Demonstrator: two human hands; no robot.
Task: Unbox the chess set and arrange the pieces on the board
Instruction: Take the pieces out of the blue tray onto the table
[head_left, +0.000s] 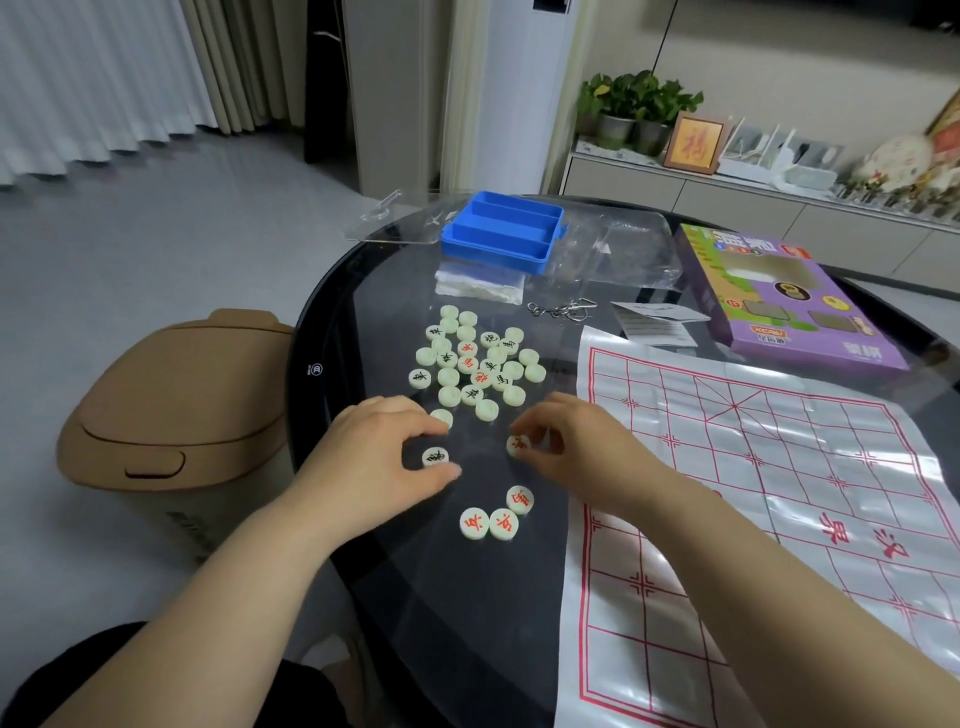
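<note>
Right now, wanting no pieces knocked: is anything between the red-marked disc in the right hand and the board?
Nothing visible. The right hand pinches the round white red-marked disc left of the white plastic board with red grid lines; only bare dark glass tabletop lies between. Three red-marked discs lie nearer, off that path.

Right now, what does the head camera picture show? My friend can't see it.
On a dark glass table, the left hand curls round a black-lettered piece of a chess set and the right hand pinches a red-lettered piece. A pile of pieces lies beyond them, three red-lettered pieces lie nearer, and the bare board sheet spreads to the right.
</note>
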